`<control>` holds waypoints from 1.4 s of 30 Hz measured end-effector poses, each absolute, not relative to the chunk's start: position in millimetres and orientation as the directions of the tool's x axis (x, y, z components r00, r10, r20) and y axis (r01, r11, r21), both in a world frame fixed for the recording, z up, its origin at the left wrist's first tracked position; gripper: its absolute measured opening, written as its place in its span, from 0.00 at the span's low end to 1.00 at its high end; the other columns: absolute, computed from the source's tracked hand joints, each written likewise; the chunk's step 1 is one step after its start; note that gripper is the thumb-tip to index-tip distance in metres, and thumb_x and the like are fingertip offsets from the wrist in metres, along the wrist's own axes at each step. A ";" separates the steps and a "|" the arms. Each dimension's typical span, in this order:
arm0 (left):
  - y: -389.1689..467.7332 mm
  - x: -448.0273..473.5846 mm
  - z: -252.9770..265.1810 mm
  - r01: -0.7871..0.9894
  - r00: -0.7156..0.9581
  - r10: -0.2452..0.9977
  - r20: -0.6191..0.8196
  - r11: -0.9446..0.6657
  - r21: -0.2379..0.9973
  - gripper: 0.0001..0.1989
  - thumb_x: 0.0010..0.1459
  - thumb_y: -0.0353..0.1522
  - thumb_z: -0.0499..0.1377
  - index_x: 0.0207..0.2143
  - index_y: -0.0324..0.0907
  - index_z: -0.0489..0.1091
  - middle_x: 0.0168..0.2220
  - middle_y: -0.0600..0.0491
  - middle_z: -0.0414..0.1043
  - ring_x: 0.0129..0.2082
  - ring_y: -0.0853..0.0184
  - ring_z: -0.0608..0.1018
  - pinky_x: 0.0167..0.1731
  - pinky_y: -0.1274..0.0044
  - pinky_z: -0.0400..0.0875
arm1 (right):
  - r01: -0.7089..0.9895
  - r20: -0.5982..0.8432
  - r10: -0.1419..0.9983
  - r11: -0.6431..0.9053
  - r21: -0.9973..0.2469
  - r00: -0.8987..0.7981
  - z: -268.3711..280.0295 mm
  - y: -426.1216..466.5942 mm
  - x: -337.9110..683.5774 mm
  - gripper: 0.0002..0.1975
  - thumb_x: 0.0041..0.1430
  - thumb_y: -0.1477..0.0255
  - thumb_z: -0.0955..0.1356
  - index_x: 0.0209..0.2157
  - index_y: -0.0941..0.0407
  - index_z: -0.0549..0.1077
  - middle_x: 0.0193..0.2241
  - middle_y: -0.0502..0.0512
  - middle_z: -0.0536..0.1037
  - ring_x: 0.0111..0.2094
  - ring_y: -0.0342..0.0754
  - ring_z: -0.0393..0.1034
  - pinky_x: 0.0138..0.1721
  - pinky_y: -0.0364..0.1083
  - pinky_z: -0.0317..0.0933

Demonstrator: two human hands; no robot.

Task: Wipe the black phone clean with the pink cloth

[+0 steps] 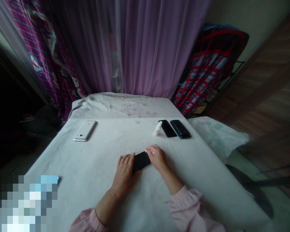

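A black phone (141, 162) lies at a slant on the white table, its dark face up. My left hand (124, 170) grips its left end, fingers along the far edge and thumb along the near one. At the phone's right end, my right hand (158, 158) is closed in a pinch on a small pinkish-white thing (147, 150), which touches or hovers just over the far right corner; which of the two I cannot tell. Most of that small thing is hidden by my fingers. Beyond my right hand stands a small white spray bottle (157, 129), upright.
Behind the bottle lies a flat black phone (168, 128), with more dark phones (180, 129) stacked to its right. A white phone (86, 130) rests at the table's far left. Purple curtains (145, 48) hang behind the white-covered table (106, 154). A blurred-out patch (26, 206) covers the lower left.
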State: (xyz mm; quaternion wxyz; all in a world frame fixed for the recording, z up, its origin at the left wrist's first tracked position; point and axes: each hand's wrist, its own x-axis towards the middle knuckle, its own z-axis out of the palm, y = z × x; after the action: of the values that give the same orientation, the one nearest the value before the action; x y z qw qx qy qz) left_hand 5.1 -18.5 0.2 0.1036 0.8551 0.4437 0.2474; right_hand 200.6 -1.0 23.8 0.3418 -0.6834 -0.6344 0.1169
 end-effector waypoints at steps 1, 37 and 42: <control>-19.0 4.3 0.3 0.713 0.481 0.811 0.333 -0.583 0.390 0.33 0.55 0.33 0.57 0.63 0.39 0.53 0.54 0.41 0.69 0.56 0.51 0.68 0.58 0.54 0.56 | 0.792 0.281 0.945 0.040 -0.609 0.168 23.3 0.5 200.1 0.10 0.56 0.77 0.65 0.32 0.53 0.78 0.34 0.54 0.78 0.35 0.46 0.73 0.38 0.43 0.65; -20.3 -6.9 28.2 0.767 0.418 0.883 0.216 -0.470 0.437 0.27 0.52 0.35 0.64 0.55 0.42 0.63 0.53 0.44 0.69 0.57 0.52 0.67 0.60 0.53 0.51 | 0.878 0.295 0.955 0.166 -0.449 -0.030 34.8 -13.3 160.9 0.12 0.60 0.76 0.64 0.36 0.51 0.79 0.36 0.55 0.77 0.39 0.49 0.68 0.43 0.45 0.61; -21.0 -6.5 30.1 0.769 0.412 0.890 0.196 -0.455 0.448 0.27 0.53 0.36 0.64 0.55 0.44 0.63 0.53 0.45 0.69 0.57 0.53 0.66 0.60 0.54 0.50 | 0.870 0.290 0.957 0.164 -0.465 -0.026 32.8 -14.6 170.9 0.11 0.60 0.74 0.64 0.37 0.51 0.79 0.37 0.55 0.77 0.39 0.49 0.68 0.43 0.45 0.61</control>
State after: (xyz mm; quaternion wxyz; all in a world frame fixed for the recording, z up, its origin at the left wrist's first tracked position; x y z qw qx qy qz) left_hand -6.5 -21.0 30.1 0.1455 0.8276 0.5012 0.2066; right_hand 170.9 -14.6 32.8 0.2746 -0.6417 -0.7117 0.0790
